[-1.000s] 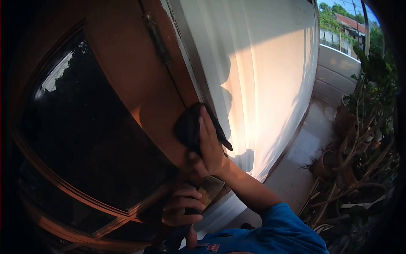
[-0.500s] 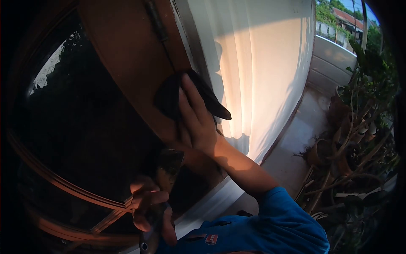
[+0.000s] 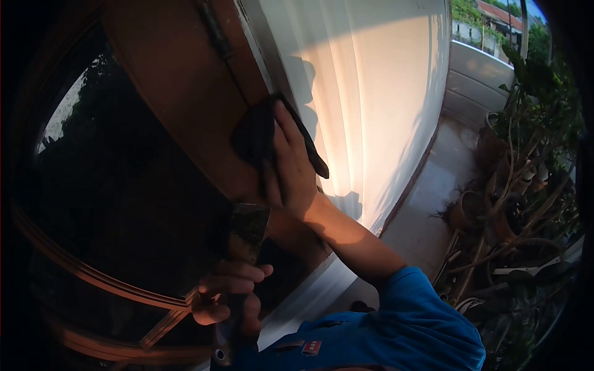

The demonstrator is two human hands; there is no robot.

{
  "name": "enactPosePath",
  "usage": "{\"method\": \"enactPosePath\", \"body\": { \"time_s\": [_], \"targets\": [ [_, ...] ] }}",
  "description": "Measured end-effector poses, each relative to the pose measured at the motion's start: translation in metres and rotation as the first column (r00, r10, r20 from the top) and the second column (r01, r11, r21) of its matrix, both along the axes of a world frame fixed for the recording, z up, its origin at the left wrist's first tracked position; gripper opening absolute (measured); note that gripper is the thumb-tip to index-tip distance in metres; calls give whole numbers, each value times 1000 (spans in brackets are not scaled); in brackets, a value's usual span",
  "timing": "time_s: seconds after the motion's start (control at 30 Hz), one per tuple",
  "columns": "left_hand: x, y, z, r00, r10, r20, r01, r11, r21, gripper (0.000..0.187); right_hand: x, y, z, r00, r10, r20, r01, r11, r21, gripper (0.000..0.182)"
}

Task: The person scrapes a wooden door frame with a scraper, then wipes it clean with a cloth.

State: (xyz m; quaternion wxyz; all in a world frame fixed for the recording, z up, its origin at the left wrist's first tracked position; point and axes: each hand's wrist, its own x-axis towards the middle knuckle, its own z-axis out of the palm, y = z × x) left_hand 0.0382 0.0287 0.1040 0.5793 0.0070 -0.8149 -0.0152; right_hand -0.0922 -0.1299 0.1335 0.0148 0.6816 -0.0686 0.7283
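My right hand (image 3: 294, 170) presses a black cloth (image 3: 253, 136) against the brown wooden frame (image 3: 179, 80), close to its edge along the pale wall. The fingers lie extended over the cloth, and part of it sticks out beyond them on the wall side. Below and to the left, my left hand (image 3: 229, 290) is closed around a putty knife (image 3: 249, 232). Its broad, stained blade points up, and the handle end with a hole shows beneath the fingers. The middle of the handle is hidden by my fingers.
A dark hinge (image 3: 215, 31) sits on the frame above the cloth. Dark glass (image 3: 124, 185) fills the left side. Past the sunlit white wall (image 3: 365, 105), potted plants (image 3: 526, 198) stand on a tiled floor (image 3: 433, 185), with a low wall (image 3: 476, 80) behind.
My right hand and the cloth have shifted slightly along the frame. The fingers of my left hand have changed position around the putty knife. The whole view has moved a little.
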Motion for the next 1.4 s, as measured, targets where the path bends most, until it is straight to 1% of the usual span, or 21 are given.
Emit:
{"method": "enactPosePath", "body": {
  "time_s": [0.07, 0.13, 0.2, 0.27, 0.33, 0.4, 0.43, 0.47, 0.53, 0.6, 0.67, 0.77, 0.87, 0.93, 1.0, 1.07, 1.13, 1.17, 1.27, 1.37, 1.4],
  "targets": [
    [-18, -1, 2, 995, -63, -78, 66, 997, 40, 65, -1, 10, -68, 999, -16, -35, 18, 997, 76, 55],
    [-26, 3, 6, 984, -120, -128, 134, 986, 101, 59, 0, 31, -130, 967, -172, -188, 187, 980, 66, 52],
    [-14, 5, 6, 983, -181, -31, 183, 972, 148, 61, -5, 39, -138, 952, -231, -203, 239, 971, 15, 50],
    [-12, 6, 8, 977, -213, 11, 207, 960, 190, 63, 4, 18, -133, 994, -82, -68, 84, 996, 29, 50],
    [-17, 8, 6, 978, -209, -18, 208, 953, 220, 65, -5, 5, -52, 994, -70, -84, 68, 997, -25, 56],
    [-32, 18, 16, 990, -121, -73, 136, 958, 252, 61, -6, 1, 15, 1000, 18, 0, -18, 999, -46, 64],
    [-35, 22, 19, 993, -68, -100, 93, 959, 268, 59, -4, 3, 12, 1000, 22, 16, -21, 1000, -20, 64],
    [-30, 22, 21, 991, -109, -71, 124, 958, 257, 55, -3, 4, 4, 999, 27, 31, -27, 1000, -1, 65],
    [-19, 17, 21, 982, -187, -14, 185, 954, 237, 48, 0, 6, -40, 999, 33, 42, -35, 998, 48, 63],
    [-15, 11, 10, 992, -124, -20, 125, 973, 194, 42, 3, 20, -125, 998, 34, -48, -21, 970, 241, 58],
    [-26, 19, 11, 998, 26, -50, -11, 962, 272, 35, -4, 32, -180, 990, 2, -143, 36, 964, 263, 48],
    [-34, 0, 14, 998, -65, -14, 66, 932, 357, 30, -5, 15, -135, 999, -9, -48, 11, 999, 51, 51],
    [-40, -24, 28, 990, -143, 10, 129, 921, 367, 29, -4, -4, -21, 1000, 18, -25, -18, 1000, -10, 61],
    [-33, -35, 33, 986, -164, 31, 141, 916, 375, 34, -3, -4, -7, 998, 67, -7, -67, 998, 1, 66],
    [-27, -40, 32, 986, -167, -14, 159, 902, 401, 36, -5, -2, -37, 995, 93, -28, -91, 994, 64, 66],
    [-16, -46, 34, 980, -195, 36, 165, 902, 398, 38, -1, 5, -115, 991, 128, -31, -122, 982, 147, 64],
    [-8, -47, 28, 978, -207, 32, 170, 876, 451, 39, -4, 19, -195, 979, 117, -165, -61, 949, 310, 62],
    [-8, -46, 23, 976, -214, 26, 176, 859, 481, 40, -6, 18, -195, 984, 75, -161, -29, 962, 272, 57],
    [-21, -38, 6, 957, -197, -213, 284, 790, 543, 40, -10, 16, -144, 994, -33, -106, 49, 987, 150, 47],
    [-17, -26, 4, 973, -214, -83, 224, 810, 542, 42, -3, 3, -25, 1000, 0, -24, 0, 1000, 5, 52],
    [-24, -20, 4, 986, -129, -102, 162, 863, 479, 39, 0, 2, -1, 1000, 21, -10, -21, 999, -36, 55]
  ]
}}
